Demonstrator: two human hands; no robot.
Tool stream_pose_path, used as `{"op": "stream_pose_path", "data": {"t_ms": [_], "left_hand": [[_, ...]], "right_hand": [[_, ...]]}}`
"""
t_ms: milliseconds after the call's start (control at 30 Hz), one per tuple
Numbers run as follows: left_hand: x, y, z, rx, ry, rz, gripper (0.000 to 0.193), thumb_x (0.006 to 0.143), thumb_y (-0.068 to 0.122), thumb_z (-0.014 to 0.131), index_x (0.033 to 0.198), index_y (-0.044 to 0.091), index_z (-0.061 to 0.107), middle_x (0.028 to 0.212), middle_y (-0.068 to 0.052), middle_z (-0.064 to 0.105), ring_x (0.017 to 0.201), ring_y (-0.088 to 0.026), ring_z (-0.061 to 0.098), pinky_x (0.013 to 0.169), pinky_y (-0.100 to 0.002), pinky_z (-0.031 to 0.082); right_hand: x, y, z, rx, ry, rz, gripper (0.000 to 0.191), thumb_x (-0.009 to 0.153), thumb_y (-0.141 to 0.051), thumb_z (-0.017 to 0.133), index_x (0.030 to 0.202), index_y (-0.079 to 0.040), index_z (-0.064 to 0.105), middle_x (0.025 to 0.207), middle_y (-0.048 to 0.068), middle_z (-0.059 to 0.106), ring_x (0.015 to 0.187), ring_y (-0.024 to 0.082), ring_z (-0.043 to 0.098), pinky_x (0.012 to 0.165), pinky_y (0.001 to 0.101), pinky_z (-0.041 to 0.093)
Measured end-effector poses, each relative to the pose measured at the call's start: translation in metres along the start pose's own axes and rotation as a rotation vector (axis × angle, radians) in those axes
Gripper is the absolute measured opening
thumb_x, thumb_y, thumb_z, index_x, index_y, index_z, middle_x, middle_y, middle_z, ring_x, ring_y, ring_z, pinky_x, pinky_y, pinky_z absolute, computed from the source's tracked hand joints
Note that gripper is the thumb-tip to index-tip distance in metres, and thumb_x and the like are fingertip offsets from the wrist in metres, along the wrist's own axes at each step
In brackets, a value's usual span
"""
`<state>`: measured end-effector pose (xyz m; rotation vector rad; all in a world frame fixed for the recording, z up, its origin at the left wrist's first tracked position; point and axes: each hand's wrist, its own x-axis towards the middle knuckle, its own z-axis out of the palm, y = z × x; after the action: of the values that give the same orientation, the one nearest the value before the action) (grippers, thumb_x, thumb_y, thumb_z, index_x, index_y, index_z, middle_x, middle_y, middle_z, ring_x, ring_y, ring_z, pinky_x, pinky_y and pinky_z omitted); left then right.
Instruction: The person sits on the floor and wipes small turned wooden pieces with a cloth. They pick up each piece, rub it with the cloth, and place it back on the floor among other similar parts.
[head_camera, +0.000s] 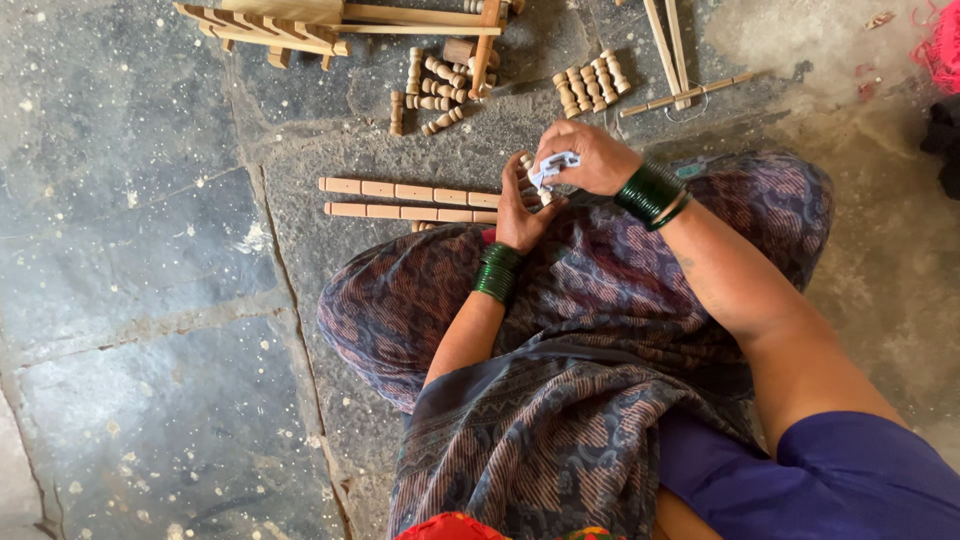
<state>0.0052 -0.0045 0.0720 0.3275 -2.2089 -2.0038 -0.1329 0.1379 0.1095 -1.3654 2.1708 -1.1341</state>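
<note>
Patterned skirt (560, 400) over lap; right hand (590, 155) grips pale cloth scrap (552, 166) against turned wooden spindle (530, 185), half hidden in closed left hand (520, 210).

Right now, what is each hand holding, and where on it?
The right hand pinches a small white piece at its end. The left hand grips turned wooden spindles around their middle; the exact count cannot be told.

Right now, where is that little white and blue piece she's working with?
In the head view, the white and blue piece is pinched in the right hand, just above the left hand, over her lap and beside the two long wooden rails on the stone floor.
</note>
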Motion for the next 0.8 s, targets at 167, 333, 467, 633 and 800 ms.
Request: {"op": "stream_pose_path", "data": {"t_ms": [167,333,467,633,800], "left_hand": [[0.001,-0.005,0.001,0.010,0.006,-0.053,0.102,0.076,0.006,0.087,0.154,0.014,0.024,0.132,-0.022,0.059,0.112,-0.030,0.067,0.096,-0.044,0.062],[0.003,-0.020,0.003,0.031,0.042,0.043,0.104,0.075,-0.005,0.083,0.155,0.016,0.021,0.133,-0.020,0.057,0.109,-0.027,0.064,0.095,-0.042,0.058],[0.003,-0.031,0.008,-0.137,0.001,-0.098,0.100,0.082,-0.012,0.072,0.163,0.017,0.020,0.118,-0.018,0.054,0.092,-0.021,0.059,0.085,-0.035,0.060],[0.003,-0.034,0.006,-0.132,0.002,0.000,0.103,0.079,-0.013,0.074,0.158,0.018,0.016,0.120,-0.012,0.061,0.101,-0.018,0.065,0.087,-0.033,0.061],[0.003,-0.029,0.004,-0.129,-0.041,-0.086,0.105,0.080,-0.011,0.078,0.160,0.019,0.018,0.099,-0.012,0.066,0.089,-0.020,0.066,0.084,-0.033,0.059]], "right_hand": [[0.002,0.001,0.004,-0.182,0.116,0.091,0.018,0.084,-0.013,0.084,0.100,-0.014,0.075,0.110,0.005,0.065,0.097,0.018,0.061,0.086,0.0319,0.056],[0.001,0.002,0.006,0.007,-0.020,0.008,0.019,0.083,-0.014,0.086,0.099,-0.014,0.074,0.108,0.003,0.065,0.095,0.017,0.061,0.088,0.0312,0.056],[0.001,0.001,0.010,-0.209,0.066,0.093,0.021,0.081,-0.011,0.085,0.100,-0.016,0.076,0.115,0.005,0.065,0.095,0.018,0.062,0.084,0.0314,0.056],[0.002,0.002,0.010,-0.027,0.045,0.050,0.024,0.080,-0.016,0.086,0.101,-0.015,0.074,0.111,0.004,0.065,0.093,0.017,0.062,0.084,0.0295,0.057],[0.001,0.002,0.013,-0.219,0.054,0.083,0.018,0.084,-0.010,0.083,0.100,-0.016,0.077,0.110,0.003,0.066,0.093,0.017,0.063,0.081,0.0293,0.056]]}}
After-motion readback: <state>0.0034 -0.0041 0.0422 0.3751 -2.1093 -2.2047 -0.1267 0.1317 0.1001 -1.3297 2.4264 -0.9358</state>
